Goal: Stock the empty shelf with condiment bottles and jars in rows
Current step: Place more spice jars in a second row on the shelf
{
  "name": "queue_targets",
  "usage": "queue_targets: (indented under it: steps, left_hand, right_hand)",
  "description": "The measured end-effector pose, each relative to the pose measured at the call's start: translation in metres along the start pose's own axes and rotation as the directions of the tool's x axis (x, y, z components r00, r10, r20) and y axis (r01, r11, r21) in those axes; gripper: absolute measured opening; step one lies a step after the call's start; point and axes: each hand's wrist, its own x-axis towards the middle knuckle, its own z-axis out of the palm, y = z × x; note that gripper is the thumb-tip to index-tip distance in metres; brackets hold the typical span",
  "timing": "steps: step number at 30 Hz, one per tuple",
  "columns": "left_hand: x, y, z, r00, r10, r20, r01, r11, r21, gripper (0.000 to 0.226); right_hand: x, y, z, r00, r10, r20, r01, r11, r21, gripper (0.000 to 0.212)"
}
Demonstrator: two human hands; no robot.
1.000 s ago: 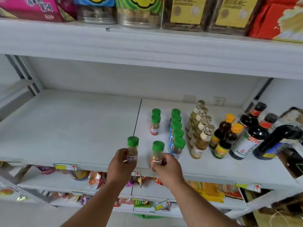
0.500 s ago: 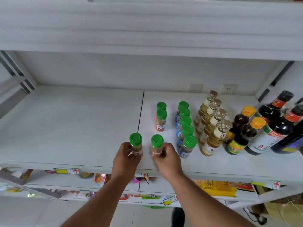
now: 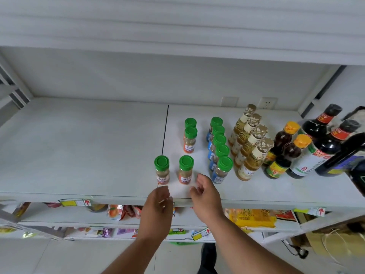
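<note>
Both my hands are off the goods. My left hand [image 3: 158, 202] hangs at the front lip of the white metal shelf [image 3: 79, 151], fingers loosely curled and holding nothing; my right hand [image 3: 205, 194] sits just beside it, fingers relaxed and spread a little, also holding nothing.

I take the black seam [image 3: 165, 131] that splits the shelf board as my landmark. The left small glass spice jar with a green screw cap [image 3: 162, 170] stands upright right at the front end of that seam, possibly straddling it. Its twin green-capped spice jar [image 3: 186, 169] stands just right of the seam, apart from the first. Behind, right of the seam, two more orange-labelled green-capped jars [image 3: 190, 138] form a short row, with a gap between them and my front pair. Further right come a row of blue-labelled green-capped jars [image 3: 219, 147], pale yellow bottles with patterned caps [image 3: 249, 147], and dark sauce bottles [image 3: 316, 143].

What worries me: the jar on the seam may rock if the two boards are not level, and both front jars sit near the edge, narrow and top-heavy. A careless knuckle or wrist could knock one off the lip, or tip it back into the rows. The seam jar also looks out of line with the row behind.
</note>
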Motion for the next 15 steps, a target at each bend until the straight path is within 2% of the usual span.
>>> queue_targets:
  steps: [3,6,9,15]
  left_hand:
    - [0.004,0.010,0.016,0.986,0.013,0.164,-0.013,1.000,0.001,0.043]
    - [0.015,0.027,0.023,0.965,0.083,0.248,-0.089,0.996,0.014,0.052]
    - [0.026,0.030,0.029,0.956,0.112,0.272,-0.125,0.992,0.031,0.053]
    - [0.040,0.025,0.040,0.955,0.078,0.287,-0.091,0.995,0.031,0.060]
  right_hand:
    - [0.001,-0.002,-0.003,1.000,0.001,-0.031,-0.001,1.000,-0.002,0.040]
    - [0.005,-0.006,-0.005,1.000,0.012,-0.016,-0.012,1.000,0.006,0.041]
    - [0.008,-0.007,-0.003,0.999,0.040,0.023,-0.041,0.998,0.054,0.043]
    - [0.011,-0.007,0.000,0.995,0.077,0.066,-0.086,0.984,0.154,0.038]
